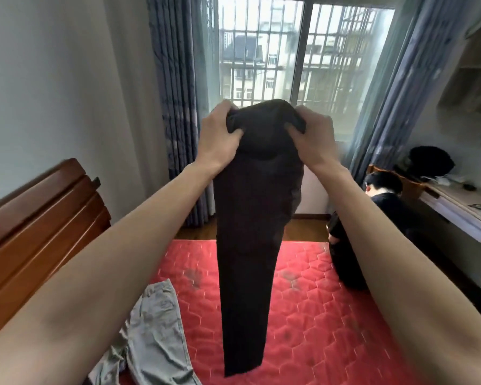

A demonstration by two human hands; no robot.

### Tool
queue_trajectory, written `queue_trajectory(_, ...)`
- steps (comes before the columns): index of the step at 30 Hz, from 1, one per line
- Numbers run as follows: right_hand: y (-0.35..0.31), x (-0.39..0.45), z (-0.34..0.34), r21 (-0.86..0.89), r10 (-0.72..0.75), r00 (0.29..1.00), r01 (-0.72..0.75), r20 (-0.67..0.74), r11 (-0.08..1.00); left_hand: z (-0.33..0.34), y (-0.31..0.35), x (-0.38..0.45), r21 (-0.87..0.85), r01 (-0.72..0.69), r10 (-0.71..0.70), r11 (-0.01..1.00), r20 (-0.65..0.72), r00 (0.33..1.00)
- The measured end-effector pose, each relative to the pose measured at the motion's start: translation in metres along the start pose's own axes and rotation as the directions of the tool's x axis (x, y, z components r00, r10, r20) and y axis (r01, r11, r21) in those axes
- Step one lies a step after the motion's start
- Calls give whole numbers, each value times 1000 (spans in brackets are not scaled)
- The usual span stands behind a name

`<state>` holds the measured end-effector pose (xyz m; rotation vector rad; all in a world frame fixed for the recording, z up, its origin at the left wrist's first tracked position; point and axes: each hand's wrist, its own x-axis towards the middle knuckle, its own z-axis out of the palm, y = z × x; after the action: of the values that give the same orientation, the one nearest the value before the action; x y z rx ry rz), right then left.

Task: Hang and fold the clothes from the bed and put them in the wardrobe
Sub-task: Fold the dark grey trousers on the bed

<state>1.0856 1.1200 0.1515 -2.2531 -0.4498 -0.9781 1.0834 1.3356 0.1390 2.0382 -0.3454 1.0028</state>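
A bedroom with a barred window [303, 51] and a red quilted bed [303, 315]: the left hand [220, 134] and right hand [311, 137] clutch the bunched top of dark trousers [250, 232], which hang above the mattress. Grey trousers [153, 334] lie crumpled on the bed's near left.

Very dark brown-black trousers [257, 218] at centre frame. Red mattress [331, 315] quilted in a hexagon pattern, with dark smudges, lower centre. Pale grey garment [153, 337] at lower left. Reddish-brown wooden headboard [39, 218] on the left. Grey-blue patterned curtains [175, 107] frame the window above.
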Motion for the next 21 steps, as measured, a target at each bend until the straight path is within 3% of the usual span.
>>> queue_trajectory(3, -2, -9, -10, 24, -61, 996, 62, -62, 998, -6, 7, -3, -53, -89, 89, 995, -2, 996)
queue_trajectory(9, 23, -106, -4, 20, -52, 996, 50, 66, 999, -6, -15, -97, -63, -103, 113, 993, 166, 980)
queue_trajectory(12, 39, -198, 8, -50, -15, 984, 24, 175, 998, -4, -37, -186, -11, -67, 67, 998, 331, 941)
queue_trajectory(15, 55, -311, 23, -104, 32, 954, -1, 299, 995, 2, -60, -292, 109, -4, -55, 994, 533, 845)
queue_trajectory(18, 70, -418, 40, -144, 140, 884, -83, 446, 986, 7, -79, -391, 193, 47, -173, 980, 715, 678)
queue_trajectory(21, 79, -505, 49, -189, 217, 766, -126, 606, 974, 5, -84, -469, 267, 24, -244, 963, 834, 495)
